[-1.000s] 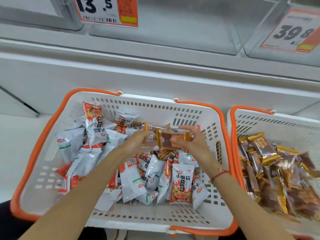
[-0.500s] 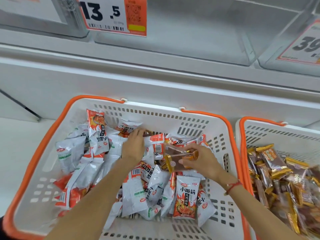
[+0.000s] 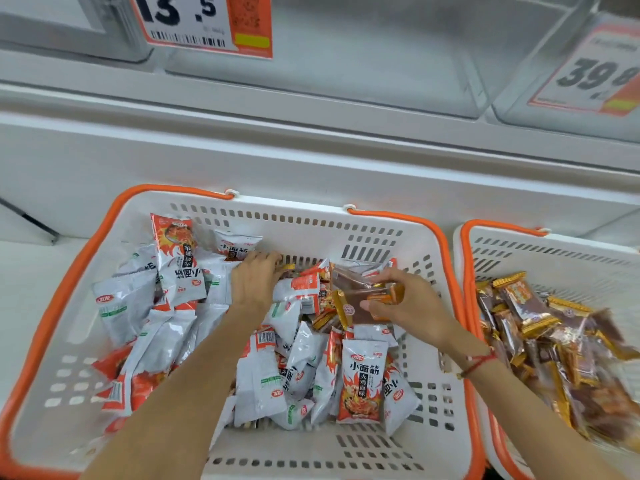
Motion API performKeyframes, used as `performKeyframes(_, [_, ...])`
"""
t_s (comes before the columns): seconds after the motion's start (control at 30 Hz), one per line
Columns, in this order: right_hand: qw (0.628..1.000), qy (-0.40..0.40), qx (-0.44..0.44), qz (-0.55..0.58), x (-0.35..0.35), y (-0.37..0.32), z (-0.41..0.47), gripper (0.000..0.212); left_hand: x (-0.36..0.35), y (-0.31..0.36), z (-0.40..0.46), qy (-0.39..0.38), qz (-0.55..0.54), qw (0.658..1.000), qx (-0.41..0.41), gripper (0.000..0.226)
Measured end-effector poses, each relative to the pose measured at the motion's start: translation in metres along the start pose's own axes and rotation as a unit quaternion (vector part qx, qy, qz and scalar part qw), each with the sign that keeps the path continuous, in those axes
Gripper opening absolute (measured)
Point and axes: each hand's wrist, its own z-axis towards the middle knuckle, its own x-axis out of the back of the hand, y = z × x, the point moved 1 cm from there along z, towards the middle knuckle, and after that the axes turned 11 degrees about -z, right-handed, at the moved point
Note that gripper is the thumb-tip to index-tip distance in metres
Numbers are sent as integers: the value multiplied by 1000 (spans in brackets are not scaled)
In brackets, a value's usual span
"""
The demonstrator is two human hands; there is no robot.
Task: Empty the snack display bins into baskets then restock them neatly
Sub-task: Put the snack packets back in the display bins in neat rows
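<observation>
We sort strays: right hand (image 3: 412, 306) pinches brown packs (image 3: 360, 296); left hand (image 3: 254, 282) digs, grip unclear; next, the right basket (image 3: 554, 251).

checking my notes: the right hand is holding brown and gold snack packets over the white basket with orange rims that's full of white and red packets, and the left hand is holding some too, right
Not quite. In the head view the right hand does hold brown and gold snack packets over the white basket with orange rims, but the left hand holds nothing visible; it reaches into the white and red packets at the far wall.
</observation>
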Motion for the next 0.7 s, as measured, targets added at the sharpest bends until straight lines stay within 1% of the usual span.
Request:
performKeyframes(0.07, [1000, 13, 0, 19, 6, -4, -10, 26, 8, 0, -13, 25, -6, 999, -28, 18])
performKeyframes(0.1, [999, 24, -2, 38, 9, -6, -16, 25, 15, 2, -20, 62, -25, 997, -48, 16])
performKeyframes(0.17, [995, 57, -2, 80, 16, -11, -32, 24, 32, 14, -37, 165, -79, 980, -81, 12])
performKeyframes(0.2, [991, 88, -2, 100, 21, -12, -40, 25, 43, 25, -45, 209, -116, 967, -89, 13])
performKeyframes(0.23, [984, 131, -3, 118, 27, -12, -50, 26, 54, 40, -53, 233, -158, 955, -92, 16])
performKeyframes(0.3, [961, 247, -11, 121, 44, -9, -75, 29, 73, 80, -68, 243, -250, 933, -93, 22])
performKeyframes(0.33, [946, 311, -20, 91, 54, -7, -89, 28, 79, 102, -75, 230, -288, 924, -101, 23])
performKeyframes(0.4, [909, 412, -52, -30, 74, 2, -116, 30, 88, 151, -87, 188, -336, 913, -132, 22])
performKeyframes(0.43, [892, 438, -70, -88, 84, 9, -126, 32, 90, 175, -92, 167, -348, 911, -149, 23])
performKeyframes(0.47, [883, 445, -89, -122, 95, 19, -132, 34, 89, 198, -95, 143, -358, 909, -156, 24])
performKeyframes(0.5, [885, 432, -109, -137, 105, 30, -135, 38, 85, 220, -96, 111, -372, 909, -153, 24])
performKeyframes(0.53, [895, 401, -129, -147, 113, 40, -133, 45, 76, 237, -93, 69, -391, 906, -145, 26])
performKeyframes(0.57, [908, 359, -146, -160, 118, 47, -130, 54, 68, 251, -90, 7, -417, 899, -135, 31])
performKeyframes(0.6, [918, 323, -156, -172, 121, 54, -130, 60, 60, 262, -87, -70, -445, 884, -125, 39])
performKeyframes(0.63, [922, 306, -158, -178, 121, 57, -130, 60, 54, 268, -86, -137, -461, 869, -114, 49])
performKeyframes(0.67, [924, 305, -156, -171, 120, 58, -129, 56, 49, 266, -83, -181, -469, 858, -110, 57])
performKeyframes(0.7, [927, 310, -144, -153, 117, 56, -127, 49, 49, 259, -81, -202, -466, 854, -112, 57])
